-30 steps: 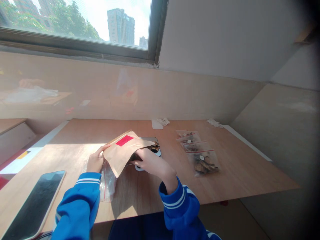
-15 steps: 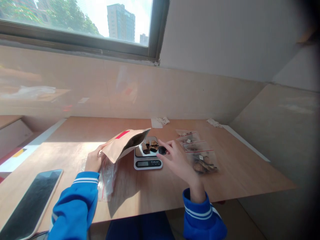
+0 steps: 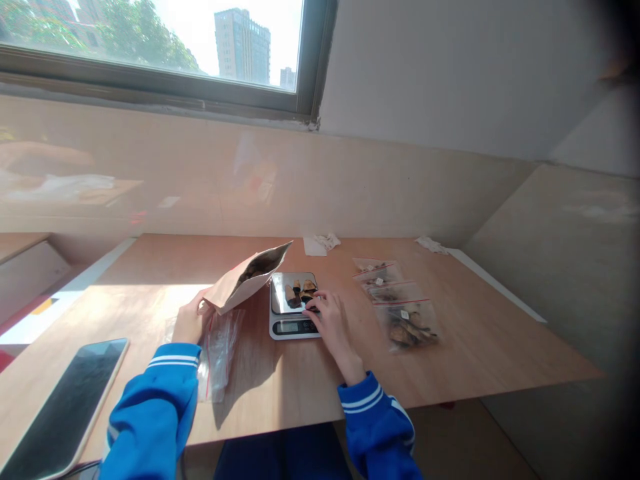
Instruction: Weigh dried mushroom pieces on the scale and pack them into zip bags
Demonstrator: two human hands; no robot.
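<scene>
My left hand [image 3: 190, 320] is closed on the bottom end of a brown kraft paper bag [image 3: 237, 283]. The bag lies tilted, its mouth gaping toward the upper right, with dark contents inside. Just right of it stands a small digital kitchen scale [image 3: 275, 319]. Several dark-and-tan dried slices [image 3: 294, 297] rest on the scale's plate. At the plate's right front edge, my right hand [image 3: 331, 325] pinches a dark dried slice [image 3: 313, 308], partly covered by the fingers. It is unclear whether that slice touches the plate. The scale's reading is too small to make out.
Clear zip bags [image 3: 219, 353] lie below the paper bag. To the right, several filled zip bags [image 3: 407, 327] overlap in a row. A phone [image 3: 70, 407] lies at the left front. Crumpled tissue [image 3: 327, 241] sits near the wall, beneath the window.
My right hand came out of the paper bag with a dark slice, then moved left and down to the scale. The paper bag swung away, uncovering the scale, and its mouth now faces up more.
</scene>
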